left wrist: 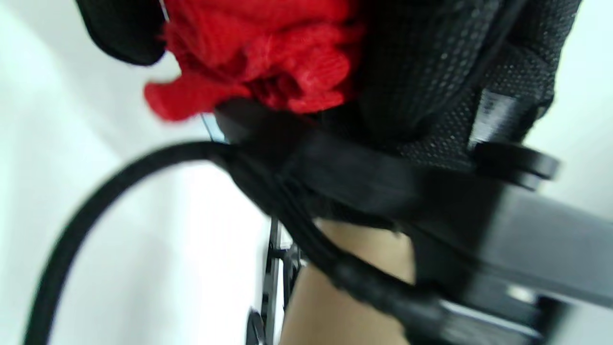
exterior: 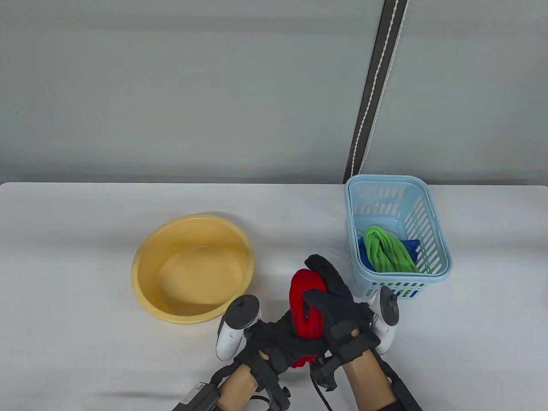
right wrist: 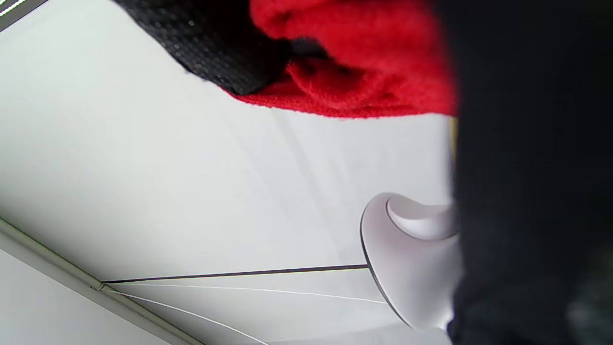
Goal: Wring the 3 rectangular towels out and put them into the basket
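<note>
Yellow basin [exterior: 192, 269], round, left of centre on white table [exterior: 64, 257]; shallow water inside. Left hand [exterior: 274, 342], near front edge: fingers curled round lower end of red towel [exterior: 305, 308]. Right hand [exterior: 338, 299]: thumb and fingers clamped on same towel's upper part, twisted roll held upright above table. Light blue basket [exterior: 432, 227], far right: green towel [exterior: 387, 254] and blue towel [exterior: 412, 246] lying inside.

A black gloved finger [right wrist: 225, 45] presses into a bunched red towel [right wrist: 354, 62] at the top, above a pale surface [right wrist: 191, 191], with a white rounded tracker [right wrist: 407, 254] beside a dark blurred shape at right
</note>
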The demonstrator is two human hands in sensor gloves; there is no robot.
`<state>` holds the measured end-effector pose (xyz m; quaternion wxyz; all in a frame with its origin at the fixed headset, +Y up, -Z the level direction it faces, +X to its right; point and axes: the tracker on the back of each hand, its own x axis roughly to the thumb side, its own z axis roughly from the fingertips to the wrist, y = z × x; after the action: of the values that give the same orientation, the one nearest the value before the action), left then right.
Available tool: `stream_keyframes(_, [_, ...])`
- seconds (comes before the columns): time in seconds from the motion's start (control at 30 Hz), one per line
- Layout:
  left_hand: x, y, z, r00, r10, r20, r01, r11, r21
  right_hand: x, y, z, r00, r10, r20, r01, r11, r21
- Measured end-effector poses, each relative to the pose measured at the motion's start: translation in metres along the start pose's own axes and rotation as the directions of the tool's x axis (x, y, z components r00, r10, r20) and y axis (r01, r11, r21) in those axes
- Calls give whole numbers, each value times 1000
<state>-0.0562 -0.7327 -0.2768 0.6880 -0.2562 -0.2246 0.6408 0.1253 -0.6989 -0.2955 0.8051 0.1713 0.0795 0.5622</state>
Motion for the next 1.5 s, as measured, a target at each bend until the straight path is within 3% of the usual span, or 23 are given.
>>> stream_keyframes(0.03, [3,2,2,997,-80,-10,80,994,76,1,1,-1,1000,-16,10,15,1000,26])
stream_keyframes(0.13, [9,8,4,989,-150,-3,150,987,64,5,1,-1,999,10,33,-12,999,40])
stream_keyframes(0.27, [11,20,11,946,-325,-8,323,937,133,4,-1,1,998,11,57,-13,999,35])
stream_keyframes(0.5, [32,30,26,765,-642,-52,630,730,266,2,-7,7,998,-40,57,33,992,125])
stream_keyframes(0.67, [51,34,39,593,-799,-104,776,532,337,6,-12,12,999,4,53,-14,981,196])
stream_keyframes(0.77, [58,39,48,466,-875,-131,839,390,378,9,-8,12,982,173,80,-187,957,220])
stream_keyframes(0.83, [61,38,54,363,-919,-155,876,279,393,8,-3,12,976,205,68,-216,947,239])
stream_keyframes(0.9, [63,34,60,205,-959,-196,908,112,403,6,-2,13,970,236,57,-243,941,237])
stream_keyframes(1.0, [62,22,65,-89,-969,-230,896,-179,406,1,0,15,954,297,-31,-285,937,203])
stream_keyframes(1.1, [61,9,59,-276,-937,-211,857,-340,388,0,2,14,882,463,-88,-434,872,227])
stream_keyframes(1.23, [59,-3,52,-380,-908,-173,813,-418,405,-7,4,12,804,569,-174,-485,796,362])
stream_keyframes(1.37, [50,-11,47,-389,-914,-111,823,-400,404,-21,8,11,740,623,-253,-432,728,532])
stream_keyframes(1.5, [47,-16,45,-420,-904,-78,814,-413,408,-31,14,9,644,718,-263,-478,646,595])
